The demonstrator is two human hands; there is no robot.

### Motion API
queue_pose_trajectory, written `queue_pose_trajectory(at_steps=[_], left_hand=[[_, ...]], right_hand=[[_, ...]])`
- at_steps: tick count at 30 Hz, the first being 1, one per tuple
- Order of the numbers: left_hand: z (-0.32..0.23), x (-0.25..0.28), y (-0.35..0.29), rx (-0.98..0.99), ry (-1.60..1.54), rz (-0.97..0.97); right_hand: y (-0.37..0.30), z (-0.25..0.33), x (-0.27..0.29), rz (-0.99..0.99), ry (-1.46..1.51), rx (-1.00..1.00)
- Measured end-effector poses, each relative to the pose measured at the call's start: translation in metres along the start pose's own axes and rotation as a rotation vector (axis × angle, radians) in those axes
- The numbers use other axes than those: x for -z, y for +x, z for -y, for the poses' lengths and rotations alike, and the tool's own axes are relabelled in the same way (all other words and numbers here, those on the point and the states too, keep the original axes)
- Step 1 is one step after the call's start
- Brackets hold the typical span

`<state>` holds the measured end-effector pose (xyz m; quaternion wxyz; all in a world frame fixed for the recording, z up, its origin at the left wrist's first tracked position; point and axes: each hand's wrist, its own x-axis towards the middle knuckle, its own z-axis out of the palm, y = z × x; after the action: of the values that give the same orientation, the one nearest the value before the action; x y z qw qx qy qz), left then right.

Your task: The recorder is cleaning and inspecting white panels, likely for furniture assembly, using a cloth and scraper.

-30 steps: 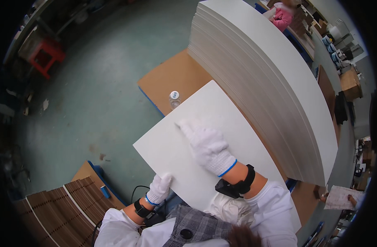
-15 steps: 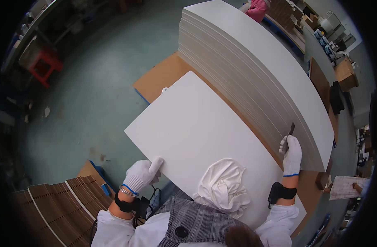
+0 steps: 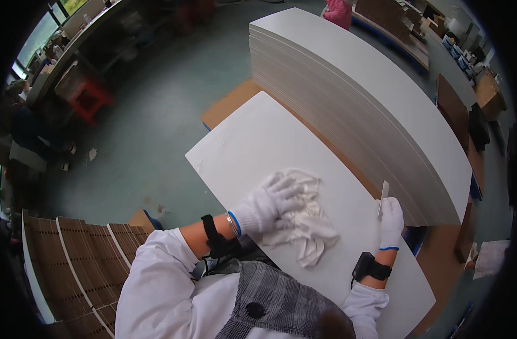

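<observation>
A large white board [image 3: 252, 135] lies in front of me. My left hand [image 3: 269, 204], in a white knit glove, rests on a crumpled white cloth [image 3: 310, 231] on the board, its fingers stretched out and spread. Some of the cloth is hidden under that hand. Near the board's right edge my right hand [image 3: 391, 223], gloved too, is closed around a thin flat-bladed tool [image 3: 384, 193]. The blade points up and away from me; its handle is hidden in the fist.
Beyond the board rises a tall stack of white boards [image 3: 348, 70]. Brown cardboard [image 3: 230, 104] shows beneath. Brown slotted panels [image 3: 83, 260] stand at the lower left. Farther off are a red stool [image 3: 90, 100], a person at the left [image 3: 29, 127] and one in pink [image 3: 338, 12].
My left hand has moved right from the board's edge onto the cloth, which now lies farther forward and more spread out. My right hand still grips the tool, its blade turned.
</observation>
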<state>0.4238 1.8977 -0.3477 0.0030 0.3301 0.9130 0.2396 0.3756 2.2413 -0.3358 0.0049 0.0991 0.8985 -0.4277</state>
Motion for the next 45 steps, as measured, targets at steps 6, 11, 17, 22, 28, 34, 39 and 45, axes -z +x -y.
queue_pose_trajectory(at_steps=[6, 11, 17, 22, 28, 34, 39, 45], left_hand=[[0.088, 0.048, -0.069, 0.715, 0.195, -0.321], [0.109, 0.061, -0.047, 0.888, 0.171, -0.461], [0.155, 0.075, 0.054, 0.780, 0.163, -0.384], [0.174, 0.093, 0.080, 0.630, 0.267, -0.271], [0.093, 0.070, 0.013, 0.398, 0.327, -0.073], [0.117, 0.077, 0.043, 0.584, 0.348, -0.136], [0.152, 0.093, 0.091, 0.711, 0.374, -0.111], [0.131, 0.088, 0.035, 0.631, 0.378, -0.149]], right_hand=[[0.009, -0.019, -0.005, -0.028, 0.071, -0.031], [0.010, -0.014, -0.007, -0.039, 0.008, -0.028], [0.004, -0.003, -0.007, -0.098, -0.142, 0.010], [0.004, -0.001, -0.012, -0.082, -0.120, -0.004], [0.004, -0.002, -0.002, -0.104, -0.101, -0.053], [0.006, -0.003, -0.005, -0.099, -0.117, -0.011], [0.009, -0.004, -0.013, -0.093, -0.122, -0.014], [0.007, -0.014, -0.009, -0.121, -0.113, 0.048]])
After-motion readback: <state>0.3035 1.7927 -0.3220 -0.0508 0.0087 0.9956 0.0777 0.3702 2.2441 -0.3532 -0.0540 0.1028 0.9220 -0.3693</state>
